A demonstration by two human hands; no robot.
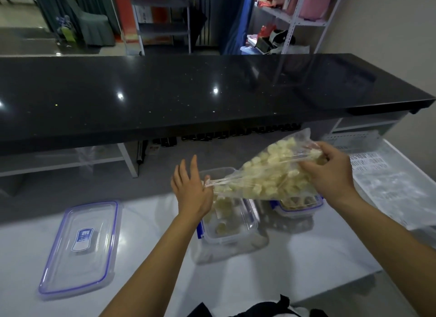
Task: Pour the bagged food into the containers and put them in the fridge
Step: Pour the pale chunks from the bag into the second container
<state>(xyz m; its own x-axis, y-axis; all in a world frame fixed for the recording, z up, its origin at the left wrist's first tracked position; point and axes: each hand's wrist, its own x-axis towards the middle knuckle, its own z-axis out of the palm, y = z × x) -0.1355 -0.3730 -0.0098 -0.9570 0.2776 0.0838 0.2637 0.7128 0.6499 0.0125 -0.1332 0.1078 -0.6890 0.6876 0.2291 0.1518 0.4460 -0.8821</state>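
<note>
Listing contents of white table (pixel 271 269): one clear bag (pixel 271 172) of pale food cubes, tilted over one open container (pixel 227 222) at centre, several cubes already inside. Right hand (pixel 330 172) clamps the bag's raised end at 2 o'clock; left hand (pixel 191 189) pinches its mouth, other fingers spread. One closed container (pixel 299 204) sits partly hidden beneath the bag. One loose lid (pixel 82 248) lies at 8 o'clock, bare tabletop around it. Black counter (pixel 188 92) borders 12 o'clock.
</note>
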